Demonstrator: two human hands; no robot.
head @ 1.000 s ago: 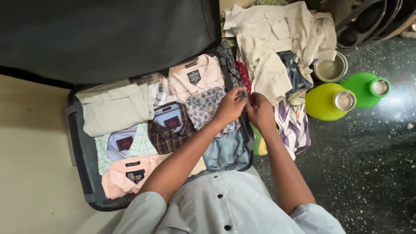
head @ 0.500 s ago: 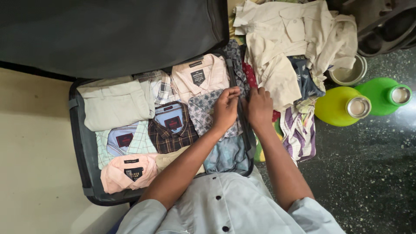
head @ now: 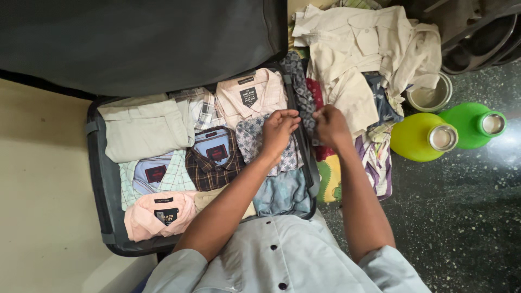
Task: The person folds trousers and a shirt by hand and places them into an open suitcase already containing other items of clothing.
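An open dark suitcase [head: 97, 179] lies on the floor, packed with several folded shirts and a pale folded pair of trousers [head: 144, 127]. My left hand [head: 279, 130] rests on a grey patterned shirt [head: 255, 144] near the case's right wall, fingers curled at its upper edge. My right hand [head: 330, 126] sits just outside that wall, pinching a dark patterned cloth [head: 300, 87] that hangs over the rim. A pink checked shirt [head: 252, 97] lies just above my left hand.
A heap of loose cream and coloured clothes [head: 363, 59] lies right of the suitcase. A yellow bottle [head: 420, 138] and a green bottle [head: 469, 125] lie on the dark speckled floor, with a small metal bowl [head: 431, 95] behind them. The suitcase lid [head: 141, 38] stands open at the back.
Both hands have shifted slightly up along the suitcase's right edge and moved a little apart; the right hand now grips the dark cloth at the rim.
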